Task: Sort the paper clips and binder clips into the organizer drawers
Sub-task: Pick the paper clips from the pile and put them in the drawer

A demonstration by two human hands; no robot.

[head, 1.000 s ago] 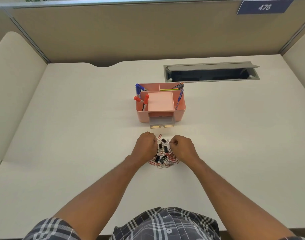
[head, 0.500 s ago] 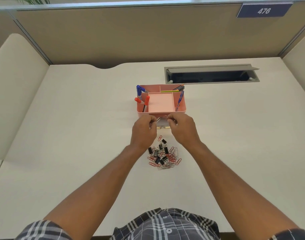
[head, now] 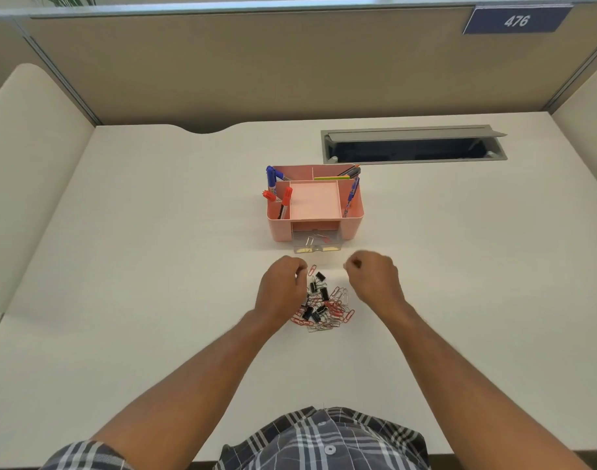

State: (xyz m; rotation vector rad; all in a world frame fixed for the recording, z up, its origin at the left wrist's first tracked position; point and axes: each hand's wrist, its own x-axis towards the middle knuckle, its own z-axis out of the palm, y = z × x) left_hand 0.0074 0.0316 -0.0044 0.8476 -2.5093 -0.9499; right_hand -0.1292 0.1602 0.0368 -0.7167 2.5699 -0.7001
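Note:
A pink desk organizer (head: 279,228) stands mid-desk with a clear drawer (head: 317,243) pulled out at its front; a few paper clips lie inside the drawer. In front of it sits a pile of red and silver paper clips (head: 337,305) mixed with black binder clips (head: 323,293). My left hand (head: 283,288) hovers at the pile's left edge, fingers curled, covering part of it. My right hand (head: 373,276) is just right of the pile's far end, fingers curled in. Nothing shows in either hand.
Pens and markers (head: 272,184) stand in the organizer's side compartments. A grey cable tray slot (head: 414,145) is open in the desk behind and to the right. Beige partition walls surround the white desk (head: 154,266).
Both hands carried clips from the pile up to the drawer, then drew back to the pile. Clips now lie in the drawer.

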